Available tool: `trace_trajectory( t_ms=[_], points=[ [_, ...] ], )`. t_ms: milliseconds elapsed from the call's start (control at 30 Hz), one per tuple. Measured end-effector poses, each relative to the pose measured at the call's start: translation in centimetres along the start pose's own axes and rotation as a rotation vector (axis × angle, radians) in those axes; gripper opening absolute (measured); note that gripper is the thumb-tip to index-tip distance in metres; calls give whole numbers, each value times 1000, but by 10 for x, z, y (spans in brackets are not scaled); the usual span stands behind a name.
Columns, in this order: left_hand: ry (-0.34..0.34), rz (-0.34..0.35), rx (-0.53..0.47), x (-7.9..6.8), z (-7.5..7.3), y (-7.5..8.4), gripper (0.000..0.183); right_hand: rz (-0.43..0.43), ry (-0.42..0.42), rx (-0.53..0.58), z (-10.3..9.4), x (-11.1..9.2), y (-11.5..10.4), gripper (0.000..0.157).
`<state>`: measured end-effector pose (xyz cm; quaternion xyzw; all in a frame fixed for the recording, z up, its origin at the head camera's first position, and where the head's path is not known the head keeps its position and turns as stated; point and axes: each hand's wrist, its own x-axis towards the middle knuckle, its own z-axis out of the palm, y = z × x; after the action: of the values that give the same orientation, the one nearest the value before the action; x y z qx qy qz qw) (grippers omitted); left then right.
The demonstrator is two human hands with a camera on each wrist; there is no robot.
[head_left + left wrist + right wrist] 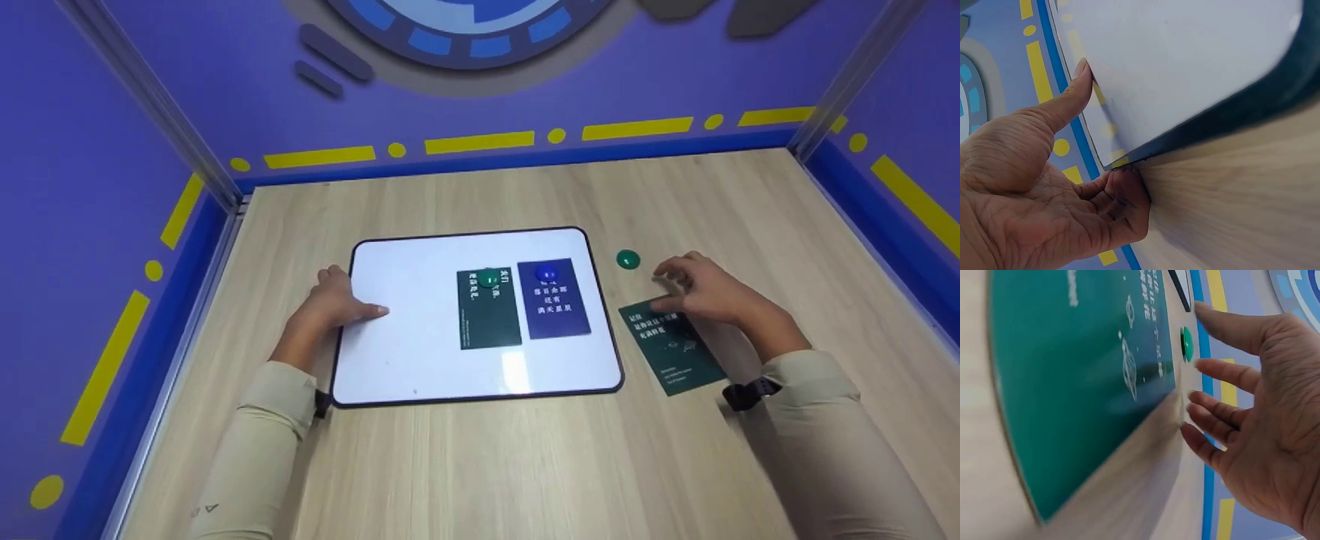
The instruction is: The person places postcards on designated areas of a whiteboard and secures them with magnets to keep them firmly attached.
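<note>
My left hand [322, 306] grips the left edge of a black-framed whiteboard [412, 330], thumb on its white face and fingers curled against the rim. On the board lie a dark green card [487, 326] under a green round magnet [489, 279] and, to its right, a blue card [561, 324] under a blue magnet [547, 274]. Beside the board, a loose green card [686, 364] with white print rests on the table. Over its upper edge hovers my right hand [711, 294], fingers spread and loosely bent, holding nothing. Just beyond is another green magnet [1188, 344].
A light wood table [480, 465] bears everything. Purple-blue panels [480, 112] with yellow markings enclose it at the back and both sides. Dark bands [742, 395] sit at the wrists.
</note>
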<state>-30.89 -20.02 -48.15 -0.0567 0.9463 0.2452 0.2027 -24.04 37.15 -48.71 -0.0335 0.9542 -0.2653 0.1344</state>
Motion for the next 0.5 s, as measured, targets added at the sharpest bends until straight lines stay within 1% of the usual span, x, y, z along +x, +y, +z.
trace_trajectory(
  t_ms=[133,233,333,500],
  points=[
    [-2,-10,-5,-1,0,2,123,-8,-50,-64,0,-8,0,66],
    [-3,-20,-16,-1,0,2,123,-1,-79,-101,0,-11,-3,64],
    [0,-24,-19,0,0,1,123,11,-89,-108,0,-10,-8,60],
    [11,-11,-13,0,1,1,122,36,-98,-107,1,-7,-10,54]
  ],
)
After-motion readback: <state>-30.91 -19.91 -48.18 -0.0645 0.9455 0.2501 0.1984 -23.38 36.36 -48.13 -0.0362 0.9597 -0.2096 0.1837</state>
